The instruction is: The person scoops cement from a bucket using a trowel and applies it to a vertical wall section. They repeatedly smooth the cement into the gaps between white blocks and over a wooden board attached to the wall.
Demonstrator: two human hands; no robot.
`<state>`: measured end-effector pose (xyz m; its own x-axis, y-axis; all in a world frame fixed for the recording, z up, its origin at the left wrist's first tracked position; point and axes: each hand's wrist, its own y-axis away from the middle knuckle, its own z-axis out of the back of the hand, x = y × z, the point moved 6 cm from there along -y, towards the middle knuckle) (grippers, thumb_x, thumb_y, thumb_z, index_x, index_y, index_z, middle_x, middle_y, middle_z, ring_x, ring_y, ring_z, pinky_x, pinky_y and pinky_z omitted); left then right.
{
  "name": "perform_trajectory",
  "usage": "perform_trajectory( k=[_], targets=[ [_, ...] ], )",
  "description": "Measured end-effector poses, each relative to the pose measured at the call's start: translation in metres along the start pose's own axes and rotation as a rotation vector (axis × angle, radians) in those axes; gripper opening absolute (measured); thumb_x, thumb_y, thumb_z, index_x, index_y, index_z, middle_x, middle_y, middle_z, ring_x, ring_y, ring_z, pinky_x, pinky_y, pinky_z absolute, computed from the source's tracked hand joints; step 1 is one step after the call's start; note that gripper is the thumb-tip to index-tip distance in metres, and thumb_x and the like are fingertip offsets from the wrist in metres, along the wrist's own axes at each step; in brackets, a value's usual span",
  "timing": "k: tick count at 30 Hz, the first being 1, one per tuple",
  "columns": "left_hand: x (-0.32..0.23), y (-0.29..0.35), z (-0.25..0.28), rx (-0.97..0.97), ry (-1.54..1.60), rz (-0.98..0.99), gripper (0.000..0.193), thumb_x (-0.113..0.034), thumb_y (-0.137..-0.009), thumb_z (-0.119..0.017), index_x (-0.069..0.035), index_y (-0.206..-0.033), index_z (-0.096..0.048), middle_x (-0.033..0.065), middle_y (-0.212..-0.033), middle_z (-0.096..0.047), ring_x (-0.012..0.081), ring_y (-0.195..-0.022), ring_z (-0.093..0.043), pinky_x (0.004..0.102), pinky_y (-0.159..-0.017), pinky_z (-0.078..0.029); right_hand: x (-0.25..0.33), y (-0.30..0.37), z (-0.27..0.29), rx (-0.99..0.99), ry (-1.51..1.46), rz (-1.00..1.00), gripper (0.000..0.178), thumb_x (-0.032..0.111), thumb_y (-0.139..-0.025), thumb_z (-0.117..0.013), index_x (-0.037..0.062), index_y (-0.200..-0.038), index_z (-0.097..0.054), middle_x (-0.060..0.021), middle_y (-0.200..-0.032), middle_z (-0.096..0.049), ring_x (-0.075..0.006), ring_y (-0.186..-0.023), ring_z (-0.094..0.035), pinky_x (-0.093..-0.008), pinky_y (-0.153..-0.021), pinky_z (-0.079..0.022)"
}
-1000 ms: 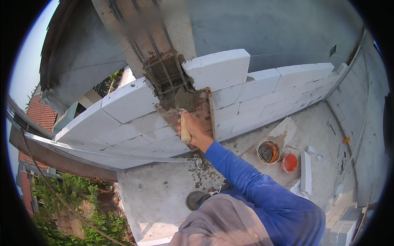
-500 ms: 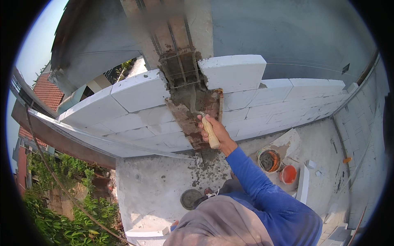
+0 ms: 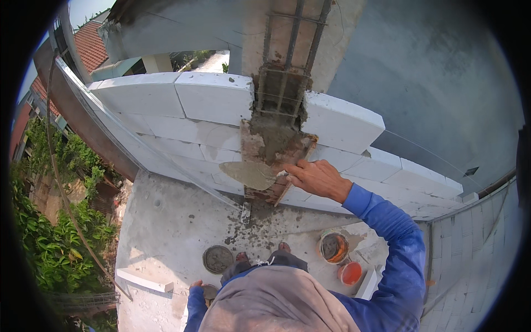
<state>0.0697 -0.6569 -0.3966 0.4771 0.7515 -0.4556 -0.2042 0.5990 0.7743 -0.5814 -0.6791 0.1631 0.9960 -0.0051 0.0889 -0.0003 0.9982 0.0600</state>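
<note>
My right hand (image 3: 321, 180) is closed round the handle of a trowel (image 3: 248, 174). Its grey, leaf-shaped blade points left, in front of a mortar-smeared formwork board (image 3: 260, 195). Wet mortar (image 3: 275, 141) lies behind the blade, at the foot of a column with upright steel bars (image 3: 284, 83). White blocks flank the column: a left block (image 3: 214, 102) and a right block (image 3: 340, 124). My left hand (image 3: 196, 284) is low at my left side, mostly hidden by my clothing, beside a brownish rounded thing (image 3: 209, 292) I cannot make out.
A round tub of mortar (image 3: 218, 259) stands by my feet. To the right are a bucket of mortar (image 3: 333, 247) and a red bucket (image 3: 350, 273). A white block piece (image 3: 145, 280) lies left on the concrete floor (image 3: 166, 221). Greenery (image 3: 61, 243) drops away beyond the floor's edge.
My right hand has turned the trowel, so its blade now lies flat to the left, pulled out from the mortar. My left hand has come into view. The whole view has tilted.
</note>
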Motion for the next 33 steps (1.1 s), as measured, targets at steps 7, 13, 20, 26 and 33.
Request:
perform_trajectory(
  k=[7, 13, 20, 26, 33],
  targets=[
    [0.003, 0.046, -0.055, 0.16, -0.123, -0.04, 0.077, -0.047, -0.094, -0.075, 0.001, -0.15, -0.051, 0.0221, -0.132, -0.067, 0.0354, -0.105, -0.069, 0.0504, -0.076, -0.061, -0.107, -0.035, 0.022, -0.175, 0.073, -0.175, 0.043, 0.049, -0.107, -0.053, 0.0066, -0.112, -0.06, -0.0202, -0.087, -0.073, -0.0433, -0.075, -0.072, -0.0539, -0.066, -0.056],
    [0.065, 0.08, -0.069, 0.126, -0.077, 0.044, 0.077, -0.046, -0.094, -0.075, 0.0, -0.15, -0.052, 0.0217, -0.133, -0.066, 0.0356, -0.106, -0.069, 0.0505, -0.075, -0.061, -0.124, -0.048, 0.02, -0.221, 0.018, -0.211, 0.042, 0.048, -0.107, -0.055, 0.0055, -0.105, -0.058, -0.0201, -0.083, -0.072, -0.044, -0.071, -0.069, -0.0542, -0.065, -0.054],
    [0.08, 0.09, -0.071, 0.094, -0.02, 0.103, 0.076, -0.046, -0.094, -0.075, -0.001, -0.151, -0.052, 0.0213, -0.134, -0.066, 0.0359, -0.106, -0.069, 0.0506, -0.074, -0.061, -0.131, -0.06, 0.008, -0.148, 0.114, -0.301, 0.041, 0.049, -0.104, -0.059, 0.0079, -0.109, -0.06, -0.0177, -0.089, -0.072, -0.0403, -0.073, -0.07, -0.0516, -0.063, -0.053],
    [0.065, 0.079, -0.056, 0.071, 0.008, 0.119, 0.076, -0.046, -0.093, -0.076, -0.003, -0.151, -0.052, 0.0209, -0.135, -0.065, 0.0361, -0.106, -0.068, 0.0506, -0.074, -0.061, -0.126, -0.046, -0.001, -0.238, 0.193, -0.163, 0.045, 0.054, -0.104, -0.057, 0.0094, -0.103, -0.062, -0.0159, -0.085, -0.072, -0.0371, -0.073, -0.073, -0.0495, -0.059, -0.056],
    [0.049, 0.069, -0.04, 0.048, 0.038, 0.13, 0.076, -0.046, -0.093, -0.076, -0.004, -0.151, -0.052, 0.0204, -0.136, -0.065, 0.0363, -0.107, -0.068, 0.0507, -0.073, -0.061, -0.101, -0.042, 0.001, -0.244, 0.209, 0.052, 0.04, 0.049, -0.103, -0.06, 0.0087, -0.103, -0.062, -0.0155, -0.083, -0.072, -0.0378, -0.07, -0.072, -0.0492, -0.061, -0.056]
  ],
)
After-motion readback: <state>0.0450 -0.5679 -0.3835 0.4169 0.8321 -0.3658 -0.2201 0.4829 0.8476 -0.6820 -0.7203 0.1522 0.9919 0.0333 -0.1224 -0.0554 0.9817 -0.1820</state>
